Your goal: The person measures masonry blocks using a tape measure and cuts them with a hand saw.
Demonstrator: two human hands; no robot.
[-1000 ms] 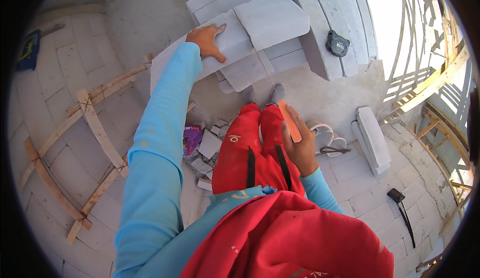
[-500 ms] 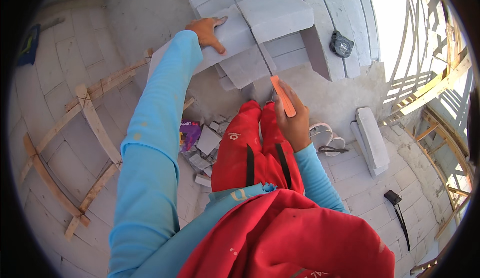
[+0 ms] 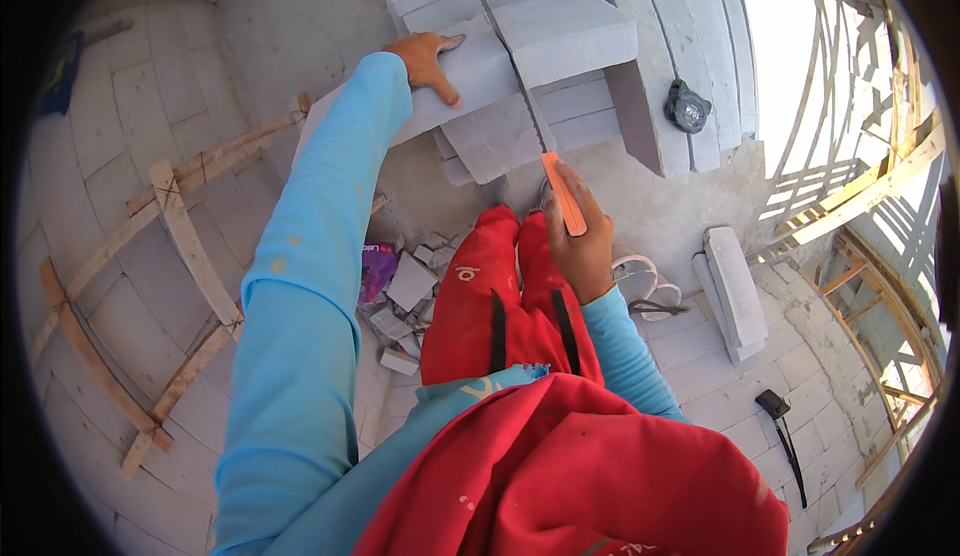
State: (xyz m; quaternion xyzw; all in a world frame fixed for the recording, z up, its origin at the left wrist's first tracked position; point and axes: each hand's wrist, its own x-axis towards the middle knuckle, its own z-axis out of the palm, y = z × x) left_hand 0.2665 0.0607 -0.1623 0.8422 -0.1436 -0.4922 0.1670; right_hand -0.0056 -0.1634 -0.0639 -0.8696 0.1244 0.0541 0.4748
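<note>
Stacked pale blocks carry a top block, which may rock if poorly supported. Along its right edge runs an orange-handled saw, its handle with room short of the blocks. The right hand grips it, closed; the left hand spreads on the top block, fingers at risk if the blade jumps.

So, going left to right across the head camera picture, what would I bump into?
Wooden frame → left hand → orange saw handle → black tape measure → small black object with a strap.
</note>
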